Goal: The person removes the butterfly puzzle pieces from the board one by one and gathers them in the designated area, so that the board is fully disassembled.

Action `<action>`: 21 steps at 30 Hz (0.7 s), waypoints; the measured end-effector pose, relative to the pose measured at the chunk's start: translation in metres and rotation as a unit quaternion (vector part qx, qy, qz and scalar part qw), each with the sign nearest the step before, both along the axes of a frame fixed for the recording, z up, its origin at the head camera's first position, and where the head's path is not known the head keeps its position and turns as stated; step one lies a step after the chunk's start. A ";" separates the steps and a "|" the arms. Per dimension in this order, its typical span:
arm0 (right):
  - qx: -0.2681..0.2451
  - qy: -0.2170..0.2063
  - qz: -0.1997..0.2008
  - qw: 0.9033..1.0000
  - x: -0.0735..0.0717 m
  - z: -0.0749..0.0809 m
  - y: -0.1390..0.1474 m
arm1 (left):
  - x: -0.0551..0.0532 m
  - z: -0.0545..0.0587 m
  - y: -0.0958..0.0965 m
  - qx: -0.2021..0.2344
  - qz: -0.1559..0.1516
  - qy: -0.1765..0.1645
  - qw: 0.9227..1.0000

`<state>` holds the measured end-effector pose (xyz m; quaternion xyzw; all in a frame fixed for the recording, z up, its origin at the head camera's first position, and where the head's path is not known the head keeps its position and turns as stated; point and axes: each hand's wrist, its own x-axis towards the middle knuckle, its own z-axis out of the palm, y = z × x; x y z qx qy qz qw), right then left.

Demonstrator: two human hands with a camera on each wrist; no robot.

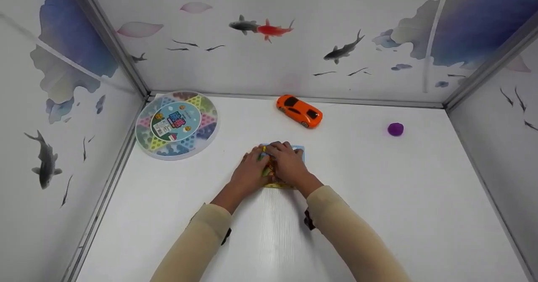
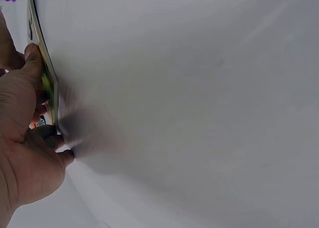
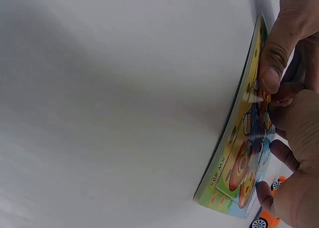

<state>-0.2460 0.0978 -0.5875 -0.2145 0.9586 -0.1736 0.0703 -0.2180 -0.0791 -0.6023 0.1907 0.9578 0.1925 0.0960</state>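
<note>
A flat puzzle board [image 1: 278, 185] with a bright cartoon picture lies on the white table, mostly covered by both hands. Along its left side, my left hand [image 1: 251, 173] holds the board, the thumb on its face and other fingers at its edge in the left wrist view. My right hand [image 1: 290, 163] lies over the middle and right part, fingers spread and slightly bent, fingertips on the picture. Close to the left thumb [image 3: 271, 78] are the right thumb and forefinger in the right wrist view; whether they pinch a piece, I cannot tell.
An orange toy car [image 1: 299, 111] stands behind the board. To the back left lies a round Chinese checkers set [image 1: 177, 125] in a clear case. A small purple ball [image 1: 395, 129] sits at the back right. Printed white walls enclose the table.
</note>
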 end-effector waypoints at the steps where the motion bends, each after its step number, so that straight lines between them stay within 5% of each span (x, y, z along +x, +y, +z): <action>1: -0.002 -0.003 0.001 1.000 -0.001 0.001 -0.001 | 0.000 0.001 0.000 0.000 -0.001 0.001 1.000; 21: -0.002 -0.025 -0.012 1.000 -0.015 0.000 -0.010 | 0.000 0.003 0.000 0.010 0.007 -0.006 1.000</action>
